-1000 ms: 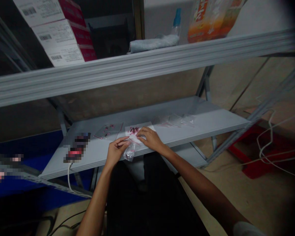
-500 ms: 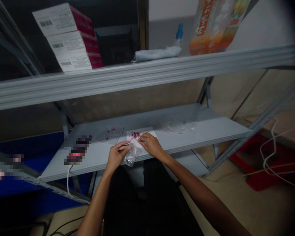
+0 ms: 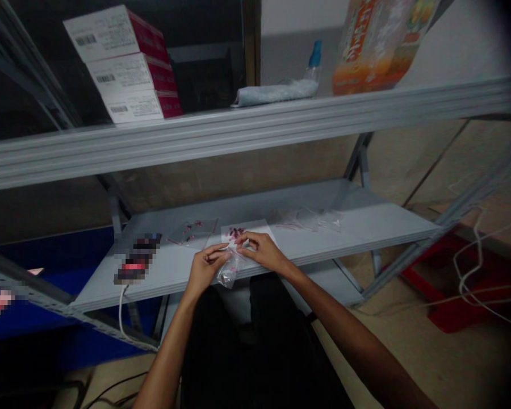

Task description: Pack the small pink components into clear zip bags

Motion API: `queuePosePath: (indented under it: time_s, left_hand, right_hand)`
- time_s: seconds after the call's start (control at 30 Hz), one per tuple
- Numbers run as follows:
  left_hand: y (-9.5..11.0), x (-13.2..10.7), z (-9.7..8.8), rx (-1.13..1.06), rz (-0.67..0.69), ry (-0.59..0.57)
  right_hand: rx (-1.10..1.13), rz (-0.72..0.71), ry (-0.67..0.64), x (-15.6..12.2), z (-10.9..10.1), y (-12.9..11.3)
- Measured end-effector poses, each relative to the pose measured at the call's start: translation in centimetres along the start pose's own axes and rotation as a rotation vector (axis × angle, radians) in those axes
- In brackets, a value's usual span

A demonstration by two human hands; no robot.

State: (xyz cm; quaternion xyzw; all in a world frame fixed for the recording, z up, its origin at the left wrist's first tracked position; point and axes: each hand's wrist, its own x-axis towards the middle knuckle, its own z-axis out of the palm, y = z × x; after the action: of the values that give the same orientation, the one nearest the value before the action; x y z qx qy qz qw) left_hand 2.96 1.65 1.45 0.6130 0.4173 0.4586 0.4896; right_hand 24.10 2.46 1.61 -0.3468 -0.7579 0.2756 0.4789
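Both hands pinch a small clear bag (image 3: 229,269) at the lower shelf's (image 3: 323,238) front edge: left hand (image 3: 205,266) and right hand (image 3: 260,250) fingers closed on its top.

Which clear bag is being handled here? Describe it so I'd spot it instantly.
On the lower grey shelf, look at the front edge where the left hand and right hand meet. The small clear bag pinched between them hangs over the edge, unlike the other clear bags lying flat behind.
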Motion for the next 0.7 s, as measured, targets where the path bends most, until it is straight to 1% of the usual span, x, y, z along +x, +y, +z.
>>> queuePosePath:
  time_s: [0.13,0.2,0.27,0.33,0.4,0.47,0.6,0.7]
  left_hand:
    - [-0.4,0.1,-0.2,-0.012,0.007,-0.015]
    - [-0.5,0.2,-0.3,-0.017,0.01,-0.009]
    - [-0.4,0.3,-0.3,-0.022,0.015,0.021]
    - [-0.2,0.3,-0.3,-0.039,0.019,0.09]
    - [-0.1,0.2,-0.3,-0.07,0.029,0.168]
    - [-0.1,0.1,-0.3,-0.099,0.035,0.2]
    - [-0.1,0.0,-0.4,-0.099,0.037,0.199]
    - [-0.2,0.1,-0.5,-0.076,0.053,0.211]
  right_hand:
    - [0.032,0.043,-0.083,-0.2,0.5,-0.7]
    - [0.037,0.049,-0.091,-0.2,0.8,-0.8]
    - [0.042,0.038,-0.035,-0.2,1.0,-1.1]
    - [0.032,0.046,0.062,-0.2,1.2,-1.3]
    - [0.001,0.079,0.11,-0.2,1.6,-1.4]
    - [-0.014,0.12,0.101,-0.4,2.1,-1.2]
    - [0.058,0.189,0.113,-0.7,3.0,-0.1]
    - [0.101,0.192,0.096,-0.8,3.2,0.8]
